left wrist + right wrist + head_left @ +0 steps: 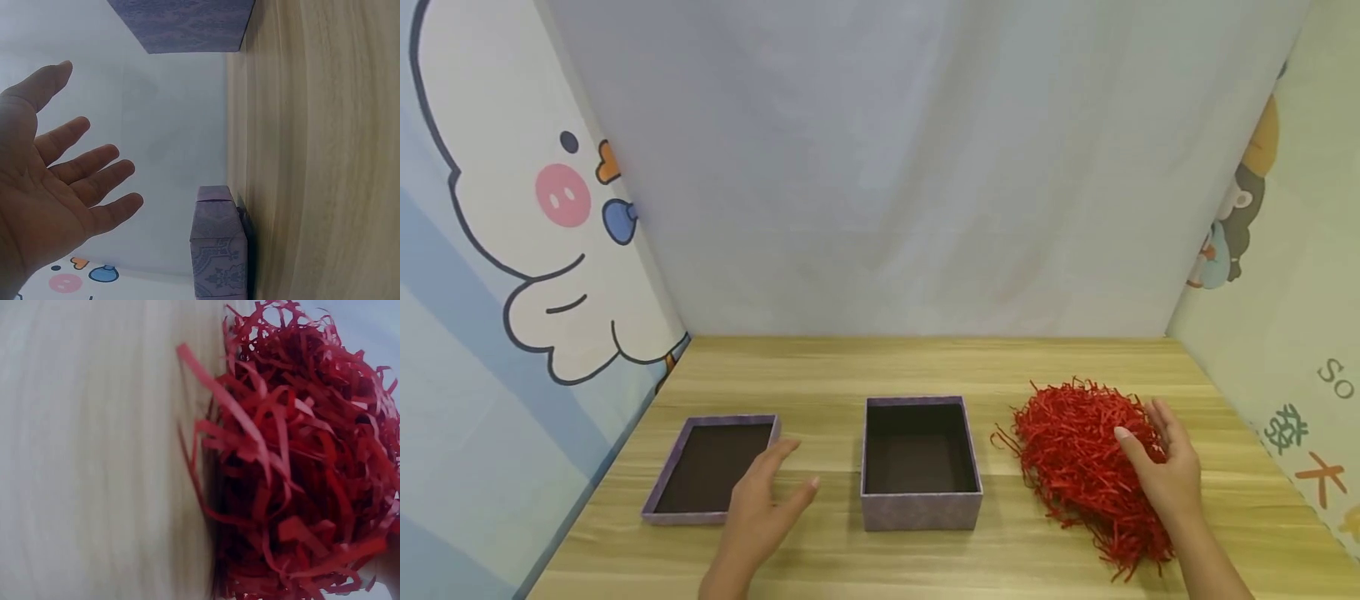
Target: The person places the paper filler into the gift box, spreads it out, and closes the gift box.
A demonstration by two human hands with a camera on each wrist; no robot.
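Observation:
A heap of red shredded paper [1075, 450] lies at the right of the table. My right hand [1172, 479] is at the heap's right side, its fingers extended and the thumb over the strands; in the right wrist view the red strands [300, 469] fill the right half. My left hand [760, 512] hovers by the right edge of a shallow purple box lid [711, 467], fingers spread and holding nothing. The lid lies with its dark inside up. Between the hands stands an open purple box [921, 511] with a dark interior. The left wrist view shows the empty left palm [56, 181].
The wooden table [820, 367] meets a pale curtain [880, 208] at the back. Printed cartoon panels stand on both sides, with a white bird figure [505, 167] at the left. A few loose red strands stick out left of the heap.

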